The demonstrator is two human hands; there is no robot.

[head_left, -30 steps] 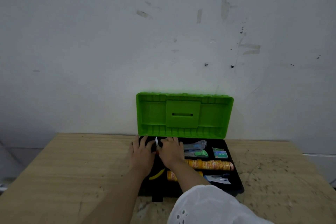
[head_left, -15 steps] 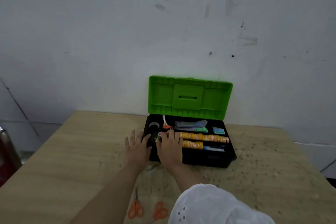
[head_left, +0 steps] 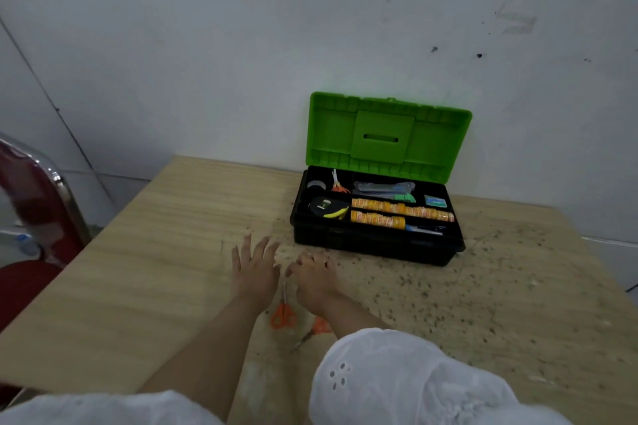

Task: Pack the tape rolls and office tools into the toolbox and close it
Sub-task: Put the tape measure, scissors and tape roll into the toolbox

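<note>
The packing looked most of the way done. The black plastic toolbox (head_left: pixel 376 245) sat at the back of the pale wooden desk (head_left: pixel 155 252), at about two o'clock from the hands. Its bright green ribbed lid (head_left: pixel 390 134) stood upright near the wall, not yet closed.

Inside I counted:
- one black-and-yellow tape measure (head_left: pixel 326 208) at the nine o'clock end
- one grey tape roll (head_left: pixel 317 185) and one small pair of orange-handled scissors (head_left: pixel 337 183) behind it at eleven o'clock
- two rows of orange printed tape rolls (head_left: pixel 402 209) across the middle, the single rolls too small to number
- one green utility cutter (head_left: pixel 404 197) by a clear packet (head_left: pixel 383 187) at twelve o'clock
- one little green-and-blue box (head_left: pixel 435 202) at two o'clock
- one blue stapler (head_left: pixel 424 228) at four o'clock

What was left, as I judged it, was two more orange-handled pairs lying on the desk. The first loose pair of scissors (head_left: pixel 283 312) lay between the wrists, at six o'clock from the hands. The second loose pair of scissors (head_left: pixel 316 328) was partly hidden under the right forearm. Those wanted packing — then the lid brought down.

The left hand (head_left: pixel 255 269) had its fingers spread and straight, holding nothing. The right hand (head_left: pixel 312 272) was just beside it, fingers curled downward near the blade tips of the first loose pair. Whether it pinched them I could not tell.
</note>
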